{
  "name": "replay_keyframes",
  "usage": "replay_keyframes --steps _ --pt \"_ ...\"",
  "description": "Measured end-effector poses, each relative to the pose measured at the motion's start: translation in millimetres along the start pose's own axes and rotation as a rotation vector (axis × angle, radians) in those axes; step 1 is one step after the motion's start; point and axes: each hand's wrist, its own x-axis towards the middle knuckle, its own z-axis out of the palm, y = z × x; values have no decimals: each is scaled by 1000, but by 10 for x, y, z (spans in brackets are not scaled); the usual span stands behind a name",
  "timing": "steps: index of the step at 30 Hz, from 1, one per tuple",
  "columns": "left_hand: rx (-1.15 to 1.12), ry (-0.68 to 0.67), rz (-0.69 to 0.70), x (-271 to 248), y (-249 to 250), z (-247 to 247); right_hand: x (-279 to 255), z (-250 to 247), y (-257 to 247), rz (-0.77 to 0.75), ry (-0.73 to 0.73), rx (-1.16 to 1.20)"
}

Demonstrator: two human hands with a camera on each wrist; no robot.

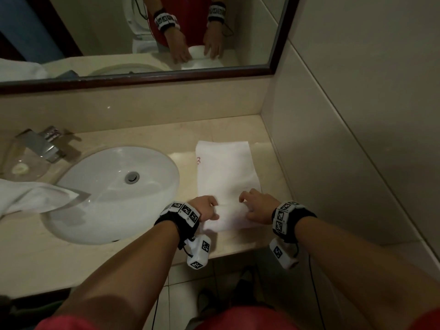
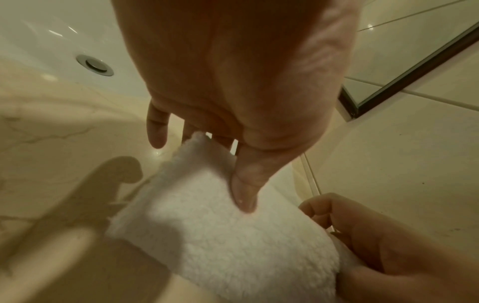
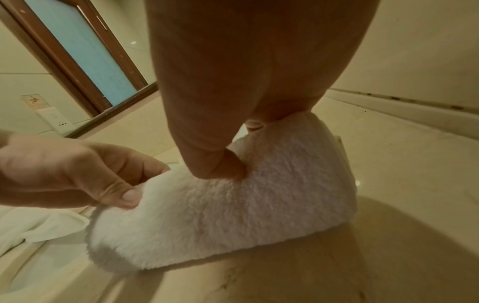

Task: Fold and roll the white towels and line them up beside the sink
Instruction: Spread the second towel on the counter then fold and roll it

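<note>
- the folded white towel (image 1: 226, 177) lies as a long strip on the counter (image 1: 269, 153) just right of the sink (image 1: 114, 194), its long axis running from the person toward the mirror (image 1: 142, 36).
- the near end is already curled into a short roll (image 3: 220, 215), lying crosswise.
- the left hand (image 1: 206, 209) pinches the roll's left end, thumb on top and fingers (image 2: 155, 131) curled over the far side.
- the right hand (image 1: 259, 207) grips the right end likewise, thumb dug into the pile.
- the unrolled strip lies straight ahead of both hands, equally near, so i'd expect the roll to travel away, toward the mirror.
- another loose towel (image 1: 31, 196) drapes left of the sink.
</note>
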Motion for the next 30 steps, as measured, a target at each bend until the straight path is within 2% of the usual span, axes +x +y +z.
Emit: replay_keyframes --steps 10,16,20,24,30 --pt "34 70 -12 58 -30 -12 95 27 41 34 28 37" --pt "148 183 -65 19 34 42 67 45 23 27 75 -31" --pt "155 320 -54 -44 47 110 -17 80 39 -27 193 -99" --pt "260 463 39 -141 54 208 -182 118 40 -58 354 -175" --pt "335 519 109 -218 95 301 -428 209 19 -93 413 -213"
